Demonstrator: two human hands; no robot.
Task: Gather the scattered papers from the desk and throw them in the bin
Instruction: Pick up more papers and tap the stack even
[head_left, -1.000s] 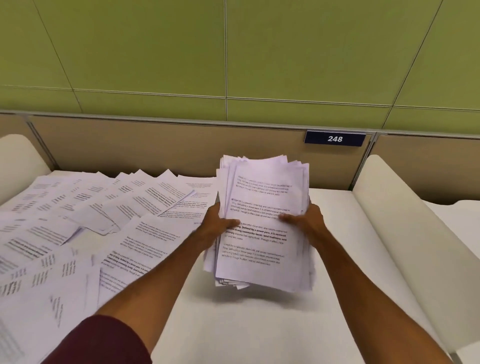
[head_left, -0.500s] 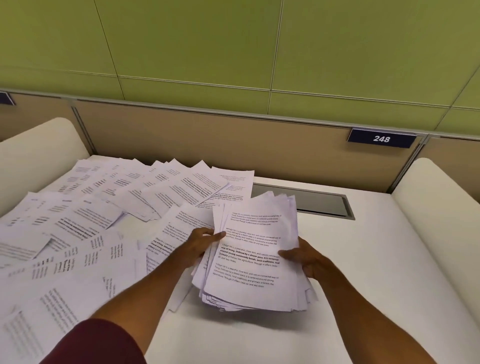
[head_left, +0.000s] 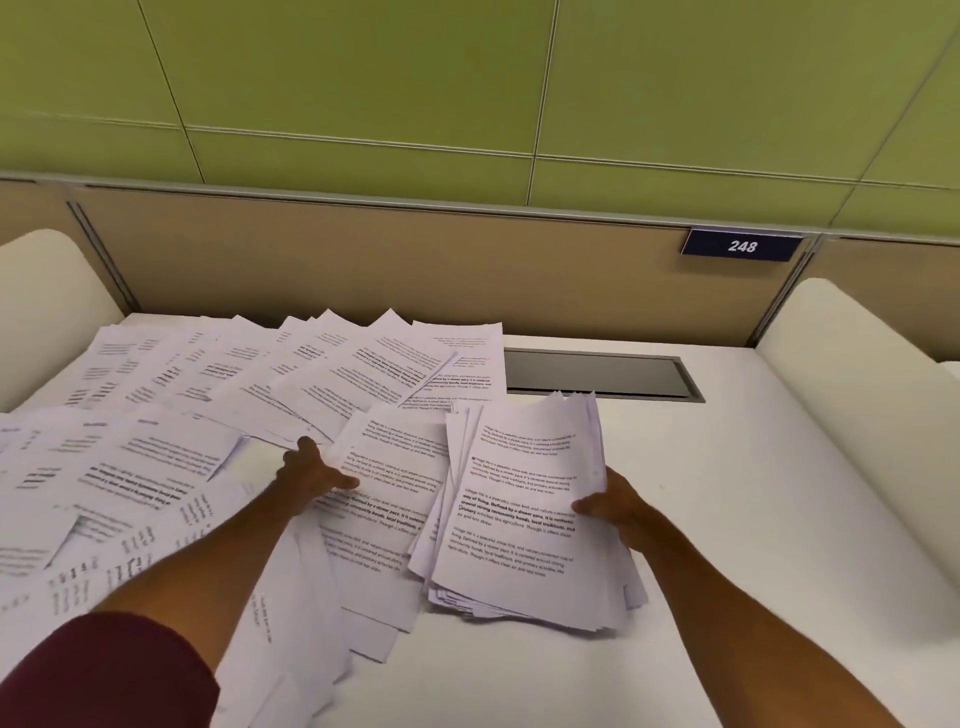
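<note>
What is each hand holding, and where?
Right hand grips the paper stack at its right edge. Left hand lies on a loose sheet; hold unclear.

The white desk (head_left: 727, 519) runs back to a tan partition, with a rounded white divider at each side. Loose printed papers (head_left: 218, 415) cover its left half in overlapping fans, some turned sideways, reaching the near edge at the left. Right of them a thick stack of papers (head_left: 524, 525) rests with its lower edge on the desktop. A grey recessed cable tray (head_left: 597, 375) sits in the surface by the partition. The right side is bare.
</note>
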